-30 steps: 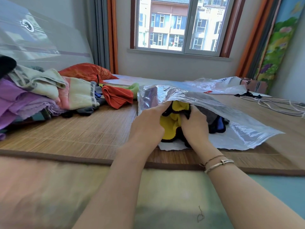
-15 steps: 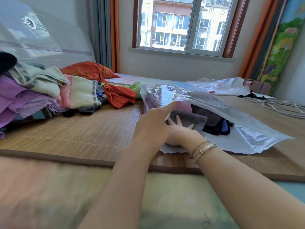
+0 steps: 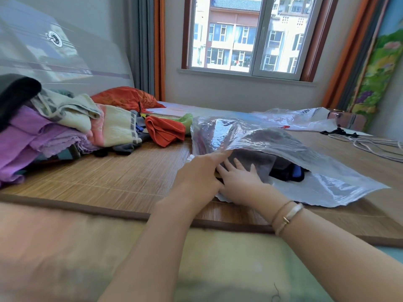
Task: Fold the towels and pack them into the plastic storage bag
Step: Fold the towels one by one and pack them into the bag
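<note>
A clear plastic storage bag (image 3: 327,168) lies on the bamboo mat (image 3: 122,175) with its mouth facing me. Inside it are a folded grey towel (image 3: 260,161) and a dark towel with a blue part (image 3: 291,173) further in. My right hand (image 3: 238,178) is in the bag's mouth, its fingers spread flat on the grey towel. My left hand (image 3: 199,174) is beside it on the left, fingers straight, with the index finger under the bag's upper sheet and holding it up.
At the left is a heap of loose towels (image 3: 54,127) in purple, cream and pink. An orange towel (image 3: 164,131) and a green cloth (image 3: 187,119) lie behind the bag. A second plastic bag (image 3: 305,119) and cables (image 3: 370,146) lie at the back right.
One second ago both hands gripped a yellow towel at the bag's mouth. It is now out of sight inside, and my right hand lies flat on the grey towel.
</note>
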A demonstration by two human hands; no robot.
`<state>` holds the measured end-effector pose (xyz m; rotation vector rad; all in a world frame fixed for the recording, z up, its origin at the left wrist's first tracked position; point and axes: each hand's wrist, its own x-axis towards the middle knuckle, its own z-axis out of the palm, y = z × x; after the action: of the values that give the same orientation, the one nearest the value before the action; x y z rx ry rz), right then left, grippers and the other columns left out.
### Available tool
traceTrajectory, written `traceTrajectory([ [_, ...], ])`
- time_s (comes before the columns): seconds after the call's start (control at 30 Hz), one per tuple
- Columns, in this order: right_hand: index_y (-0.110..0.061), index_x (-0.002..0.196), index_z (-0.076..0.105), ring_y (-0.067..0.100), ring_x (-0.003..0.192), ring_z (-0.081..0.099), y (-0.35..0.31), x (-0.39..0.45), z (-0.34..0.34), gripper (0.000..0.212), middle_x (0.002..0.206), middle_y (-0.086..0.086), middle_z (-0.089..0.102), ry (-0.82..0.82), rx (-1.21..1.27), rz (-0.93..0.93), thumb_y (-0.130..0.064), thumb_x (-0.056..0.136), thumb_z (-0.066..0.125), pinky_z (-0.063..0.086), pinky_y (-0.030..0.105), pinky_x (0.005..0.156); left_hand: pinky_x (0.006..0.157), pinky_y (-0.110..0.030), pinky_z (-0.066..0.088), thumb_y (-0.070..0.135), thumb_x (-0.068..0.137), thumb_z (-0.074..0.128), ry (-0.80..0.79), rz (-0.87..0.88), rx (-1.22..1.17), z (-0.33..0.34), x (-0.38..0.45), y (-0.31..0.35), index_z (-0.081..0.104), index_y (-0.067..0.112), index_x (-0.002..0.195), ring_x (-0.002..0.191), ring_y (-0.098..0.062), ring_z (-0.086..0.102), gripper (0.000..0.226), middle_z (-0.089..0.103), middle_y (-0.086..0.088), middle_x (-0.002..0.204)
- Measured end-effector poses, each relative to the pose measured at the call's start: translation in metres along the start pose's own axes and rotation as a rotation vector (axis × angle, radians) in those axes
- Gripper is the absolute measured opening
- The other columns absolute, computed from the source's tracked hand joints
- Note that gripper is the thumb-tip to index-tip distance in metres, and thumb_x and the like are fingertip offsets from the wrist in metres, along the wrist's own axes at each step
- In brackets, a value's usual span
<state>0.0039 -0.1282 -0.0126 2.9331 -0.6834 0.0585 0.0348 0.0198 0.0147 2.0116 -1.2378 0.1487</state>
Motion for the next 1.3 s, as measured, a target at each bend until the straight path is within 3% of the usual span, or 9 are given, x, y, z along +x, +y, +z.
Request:
traceTrajectory([
  [0.1,-0.022,0.150,0.022,0.024,0.145,0.020,-0.009,-0.048,-0.004,0.057,0.159,0.004,0.019,0.166,-0.088,-0.073,-0.046,0.099,0.029,0.027,0.048,0.111,0.117,-0.024,0.021,-0.009,0.080,0.042,-0.070,0.006,-0.087,0.000,-0.008,0.003,0.040,0.035,0.143,0.143,-0.002,0.023,0.077,0.027,0.019,0.154],
  [0.17,-0.020,0.133,0.043,0.024,0.130,0.041,-0.014,-0.074,-0.010,0.042,0.142,0.003,0.043,0.290,-0.118,-0.121,-0.041,0.099,0.033,0.041,0.037,0.093,0.115,-0.019,0.019,-0.009,0.082,0.040,-0.033,0.008,-0.113,-0.004,-0.014,0.005,0.046,0.031,0.140,0.142,-0.003,0.023,0.070,0.028,0.015,0.154],
  [0.27,-0.020,0.103,0.055,0.024,0.103,0.055,-0.029,-0.096,-0.023,0.025,0.108,0.000,0.059,0.381,-0.064,-0.216,-0.034,0.097,0.036,0.040,0.031,0.066,0.116,-0.029,0.026,-0.010,0.076,0.041,0.089,-0.012,-0.167,-0.017,-0.023,0.001,0.064,0.026,0.123,0.139,-0.009,0.033,0.063,0.038,0.009,0.151],
  [0.4,-0.019,0.071,0.051,0.028,0.070,0.061,-0.064,-0.095,-0.039,0.024,0.070,0.001,0.062,0.496,0.019,-0.332,-0.033,0.086,0.038,0.035,0.031,0.050,0.102,-0.018,0.031,-0.013,0.071,0.036,0.284,-0.101,-0.149,-0.049,-0.038,-0.016,0.071,0.026,0.103,0.130,-0.008,0.043,0.062,0.050,0.010,0.140],
  [0.6,-0.016,0.118,0.050,0.026,0.103,0.055,-0.137,-0.041,-0.044,0.030,0.107,0.004,0.062,0.479,0.147,-0.418,-0.033,0.095,0.040,0.043,0.035,0.071,0.069,-0.028,0.042,-0.010,0.075,0.037,0.430,-0.404,-0.102,-0.106,-0.067,-0.065,0.069,0.027,0.102,0.076,-0.008,0.048,0.056,0.059,0.010,0.093],
  [0.8,-0.018,0.130,0.052,0.026,0.132,0.038,-0.212,0.050,-0.018,0.041,0.148,0.006,0.034,0.280,0.444,-0.381,-0.031,0.091,0.053,0.039,0.037,0.103,0.080,-0.029,0.042,-0.010,0.072,0.041,0.558,-0.549,-0.028,-0.150,-0.093,-0.129,0.072,0.024,0.101,0.105,-0.020,0.055,0.054,0.064,0.001,0.112],
  [1.03,-0.019,0.113,0.054,0.020,0.104,0.050,-0.295,0.103,-0.041,0.028,0.125,0.002,0.046,0.451,0.914,-0.503,-0.018,0.085,0.057,0.042,0.031,0.083,0.071,-0.020,0.033,-0.012,0.075,0.040,0.681,-0.640,-0.006,-0.180,-0.109,-0.173,0.069,0.023,0.105,0.110,-0.014,0.055,0.055,0.062,0.000,0.109],
  [1.17,-0.018,0.105,0.063,0.028,0.138,0.028,-0.320,0.130,-0.056,0.026,0.153,0.005,0.029,0.439,0.776,-0.459,-0.019,0.083,0.050,0.032,0.043,0.108,0.075,-0.021,0.035,-0.012,0.075,0.038,0.664,-0.681,-0.039,-0.183,-0.115,-0.184,0.069,0.026,0.105,0.100,-0.005,0.049,0.058,0.062,0.001,0.116],
  [1.3,-0.011,0.098,0.065,0.030,0.132,0.038,-0.323,0.143,-0.066,0.024,0.144,0.006,0.042,0.445,0.637,-0.408,-0.015,0.083,0.046,0.035,0.049,0.105,0.066,-0.012,0.035,-0.011,0.076,0.039,0.648,-0.690,-0.062,-0.180,-0.112,-0.182,0.069,0.027,0.106,0.099,-0.008,0.052,0.057,0.063,0.001,0.111],
])
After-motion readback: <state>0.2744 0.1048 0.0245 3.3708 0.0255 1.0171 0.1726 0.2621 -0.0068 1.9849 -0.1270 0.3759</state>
